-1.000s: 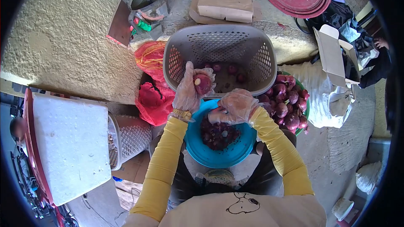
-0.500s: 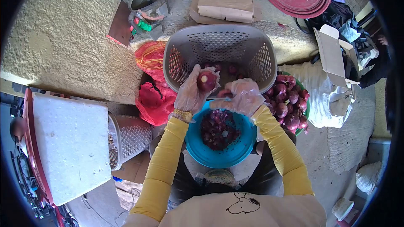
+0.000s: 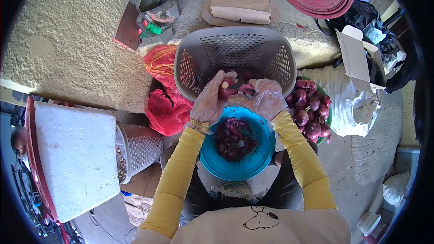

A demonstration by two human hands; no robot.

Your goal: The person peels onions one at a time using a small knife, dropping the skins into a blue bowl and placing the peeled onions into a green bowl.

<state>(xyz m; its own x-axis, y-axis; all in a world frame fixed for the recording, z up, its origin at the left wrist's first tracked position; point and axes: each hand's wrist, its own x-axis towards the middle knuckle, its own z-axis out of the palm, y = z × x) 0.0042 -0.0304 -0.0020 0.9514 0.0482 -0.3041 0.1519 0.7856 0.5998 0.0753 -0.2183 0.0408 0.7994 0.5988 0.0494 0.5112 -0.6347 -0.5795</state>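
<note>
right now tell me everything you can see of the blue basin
The blue basin is round, open and plastic-looking. It sits upright between the person's legs, near the grey basket. Dark purple scraps cover its middle, a pale piece among them. The left hand and right hand partly hide its far rim; contact is unclear.

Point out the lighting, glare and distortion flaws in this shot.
In the head view, the corners go black and the surroundings bow; the head view shows a bright white panel against the grey basket's dim lower inside; also in the head view, glints dot the gloved left hand and right hand.
</note>
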